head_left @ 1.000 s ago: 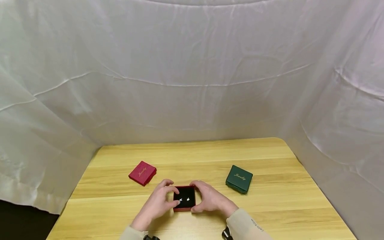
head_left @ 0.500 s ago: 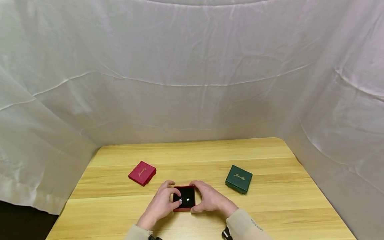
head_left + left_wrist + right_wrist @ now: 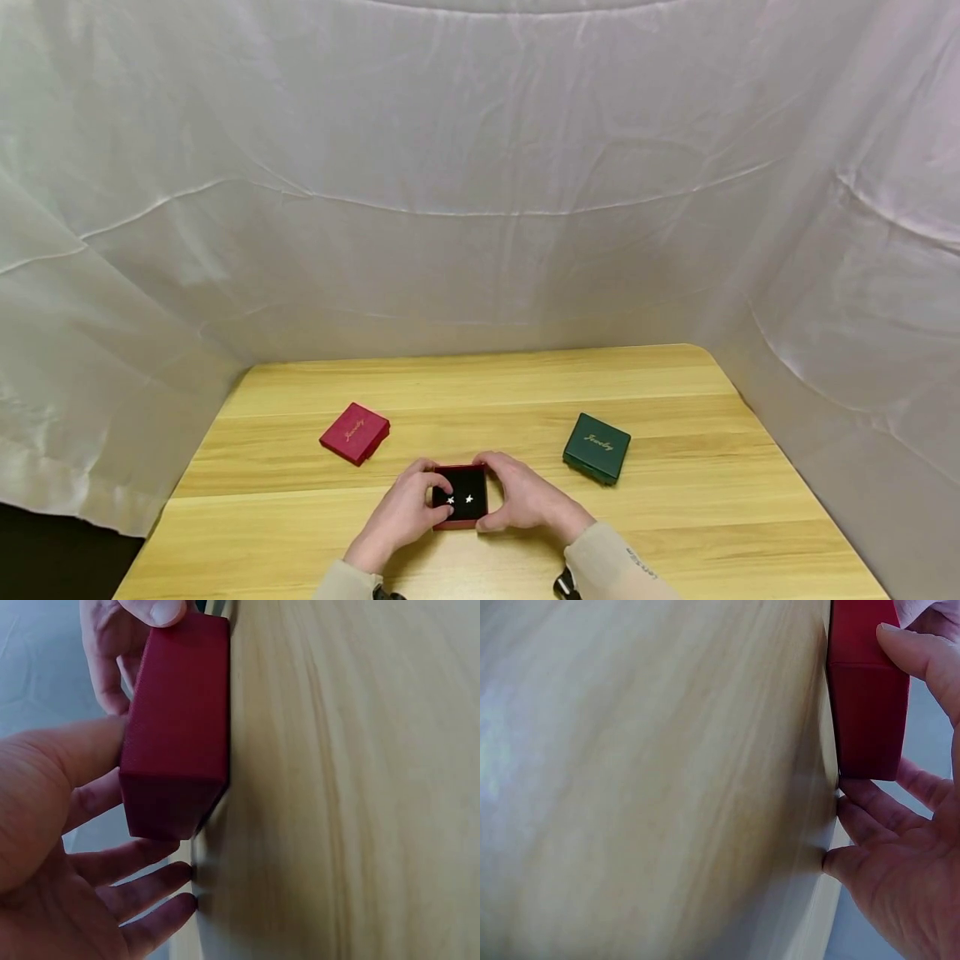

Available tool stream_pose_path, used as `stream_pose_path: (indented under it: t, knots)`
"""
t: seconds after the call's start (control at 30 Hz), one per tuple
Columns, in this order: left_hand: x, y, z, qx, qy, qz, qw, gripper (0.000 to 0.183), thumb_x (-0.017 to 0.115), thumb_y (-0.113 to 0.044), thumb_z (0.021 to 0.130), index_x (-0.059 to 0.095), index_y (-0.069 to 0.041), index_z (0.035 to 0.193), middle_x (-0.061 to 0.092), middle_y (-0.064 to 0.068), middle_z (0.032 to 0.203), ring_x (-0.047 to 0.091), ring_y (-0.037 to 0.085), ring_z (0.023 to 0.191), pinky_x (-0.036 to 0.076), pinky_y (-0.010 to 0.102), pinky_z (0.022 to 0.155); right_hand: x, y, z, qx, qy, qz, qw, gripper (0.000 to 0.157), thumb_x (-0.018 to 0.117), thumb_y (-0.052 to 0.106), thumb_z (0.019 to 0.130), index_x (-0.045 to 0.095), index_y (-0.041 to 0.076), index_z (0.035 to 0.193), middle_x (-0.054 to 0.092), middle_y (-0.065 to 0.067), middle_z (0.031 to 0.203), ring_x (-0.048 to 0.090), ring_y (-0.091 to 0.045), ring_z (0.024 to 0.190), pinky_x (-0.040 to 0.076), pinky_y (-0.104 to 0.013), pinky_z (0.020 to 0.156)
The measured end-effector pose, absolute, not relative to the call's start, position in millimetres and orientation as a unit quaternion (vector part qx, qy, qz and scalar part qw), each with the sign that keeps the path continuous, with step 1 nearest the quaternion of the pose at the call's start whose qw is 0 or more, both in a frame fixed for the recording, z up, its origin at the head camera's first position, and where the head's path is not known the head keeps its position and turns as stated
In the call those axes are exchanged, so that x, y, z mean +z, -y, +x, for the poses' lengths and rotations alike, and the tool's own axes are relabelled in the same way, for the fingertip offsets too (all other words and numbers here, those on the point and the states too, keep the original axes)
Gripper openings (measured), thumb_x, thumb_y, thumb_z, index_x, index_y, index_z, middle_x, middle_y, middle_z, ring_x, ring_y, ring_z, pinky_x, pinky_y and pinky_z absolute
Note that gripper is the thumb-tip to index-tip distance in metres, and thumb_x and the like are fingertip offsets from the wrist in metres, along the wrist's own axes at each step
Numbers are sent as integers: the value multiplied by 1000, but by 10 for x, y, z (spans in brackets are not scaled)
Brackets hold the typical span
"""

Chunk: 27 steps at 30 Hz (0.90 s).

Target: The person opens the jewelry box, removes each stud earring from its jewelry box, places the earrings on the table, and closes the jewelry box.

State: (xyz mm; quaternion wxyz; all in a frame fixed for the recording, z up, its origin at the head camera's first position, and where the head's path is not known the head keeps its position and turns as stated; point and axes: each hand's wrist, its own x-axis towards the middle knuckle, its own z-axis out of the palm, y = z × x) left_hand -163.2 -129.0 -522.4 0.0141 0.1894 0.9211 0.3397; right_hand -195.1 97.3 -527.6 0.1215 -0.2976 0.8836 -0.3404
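A small red jewelry box [image 3: 460, 525] with a black lining sits on the wooden table, its inside showing. Two silvery star-shaped earrings lie in it, a left star [image 3: 450, 500] and a right star [image 3: 469, 498]. My left hand [image 3: 401, 515] reaches over the box's left edge, with index finger and thumb apart on either side of the left star; whether they touch it is hard to see. My right hand [image 3: 525, 496] grips the box's right side, thumb at the front corner and index finger at the back. In the right wrist view its thumb [image 3: 919, 652] presses the red front wall.
A closed pinkish-red box [image 3: 356, 433] marked "Jewelry" lies at the back left. At the back right is a closed dark green box [image 3: 597, 447] with the same word. Pale cloth [image 3: 480, 267] hangs behind and beside the table [image 3: 480, 387].
My left hand has shifted slightly right, its index finger reaching a little farther into the box. The right hand and the box have hardly moved.
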Motion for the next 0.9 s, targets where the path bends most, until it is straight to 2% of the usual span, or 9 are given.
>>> stream_pose_path:
  t: [0.4, 0.9]
  knots:
    - [-5226, 1293, -1649, 352, -917, 186, 36, 12, 80, -12, 80, 71, -14, 87, 58, 8, 110, 56, 26, 100, 49, 48, 89, -5265, -978, -1941, -338, -887, -289, 126, 76, 89, 30, 66, 51, 15, 130, 54, 4, 127, 49, -15, 118, 40, -42, 105]
    - [-5226, 1278, -1643, 331, -923, 198, 9, 9, 79, -10, 79, 71, -15, 81, 59, 7, 107, 57, 26, 97, 50, 47, 87, -5281, -978, -1943, -336, -888, -289, 123, 77, 89, 30, 66, 51, 14, 131, 54, 4, 127, 49, -15, 119, 40, -41, 105]
